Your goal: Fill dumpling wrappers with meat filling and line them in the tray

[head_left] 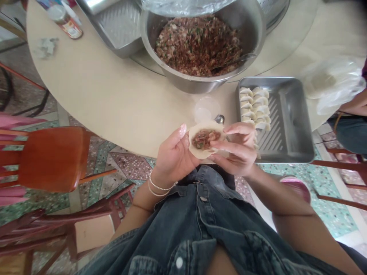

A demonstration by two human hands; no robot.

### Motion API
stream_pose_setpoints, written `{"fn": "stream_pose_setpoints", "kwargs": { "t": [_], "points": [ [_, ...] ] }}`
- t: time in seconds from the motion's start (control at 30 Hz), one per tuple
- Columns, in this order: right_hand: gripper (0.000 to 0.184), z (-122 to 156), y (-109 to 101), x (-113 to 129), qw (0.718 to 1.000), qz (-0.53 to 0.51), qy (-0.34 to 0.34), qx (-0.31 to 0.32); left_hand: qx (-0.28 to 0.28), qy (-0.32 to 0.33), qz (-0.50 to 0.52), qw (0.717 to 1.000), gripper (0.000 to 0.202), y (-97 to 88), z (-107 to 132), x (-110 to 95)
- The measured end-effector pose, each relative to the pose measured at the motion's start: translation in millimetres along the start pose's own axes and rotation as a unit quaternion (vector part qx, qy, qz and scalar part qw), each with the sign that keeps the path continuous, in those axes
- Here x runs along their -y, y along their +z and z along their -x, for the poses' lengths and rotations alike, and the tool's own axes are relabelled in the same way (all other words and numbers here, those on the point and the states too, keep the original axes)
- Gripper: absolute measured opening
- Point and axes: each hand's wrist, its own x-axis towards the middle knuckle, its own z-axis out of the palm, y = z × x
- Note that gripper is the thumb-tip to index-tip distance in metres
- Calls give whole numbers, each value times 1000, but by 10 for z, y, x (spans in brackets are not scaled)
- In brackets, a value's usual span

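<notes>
A round dumpling wrapper (pixel 196 149) lies open and flat between my hands, with a mound of meat filling (pixel 205 138) in its middle. My left hand (pixel 176 154) supports its left edge, thumb pointing up and fingers underneath. My right hand (pixel 239 149) pinches its right edge, one finger against the filling. Behind the wrapper stands a small clear dish (pixel 204 109), and the tip of a metal spoon (pixel 220 118) shows beside it. To the right, a metal tray (pixel 289 147) holds two rows of folded dumplings (pixel 255 105); my right hand covers its near left corner.
A large steel bowl (pixel 197 84) of meat filling with a spoon in it stands at the back. Left of it is another metal tray (pixel 126 26), then a jar (pixel 65 22). A plastic bag (pixel 335 82) lies right, near another person's arm (pixel 357 103). A wooden chair (pixel 54 158) stands left.
</notes>
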Motion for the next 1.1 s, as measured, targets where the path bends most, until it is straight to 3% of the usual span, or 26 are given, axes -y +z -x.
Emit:
{"fn": "stream_pose_setpoints", "kwargs": {
  "t": [0.2, 0.3, 0.4, 0.57, 0.83, 0.97, 1.1],
  "points": [
    [19, 27, 2, 18, 998, 46, 5, -30, 0, 8, 3, 1000, 53, -12, -25, 5],
    [9, 5, -4, 11, 998, 55, -30, -27, -4, 23, -9, 1000, 51, -23, -28, 20],
    [9, -26, -29, 8, 995, 59, -66, -36, -21, 52, -29, 998, 48, -21, -16, 55],
    [7, -68, -92, 40, 994, 103, -30, -31, -38, 112, -71, 990, 43, 0, 30, 128],
    [17, -174, -111, 33, 995, 92, -31, -4, 79, 107, -161, 978, 43, -157, 57, 183],
    [29, -229, -119, 4, 996, 79, -46, 16, 100, 117, -216, 964, 50, -223, 63, 179],
    [18, -252, -136, -10, 994, 70, -73, 40, 90, 102, -239, 961, 50, -197, 50, 107]
  ]
}}
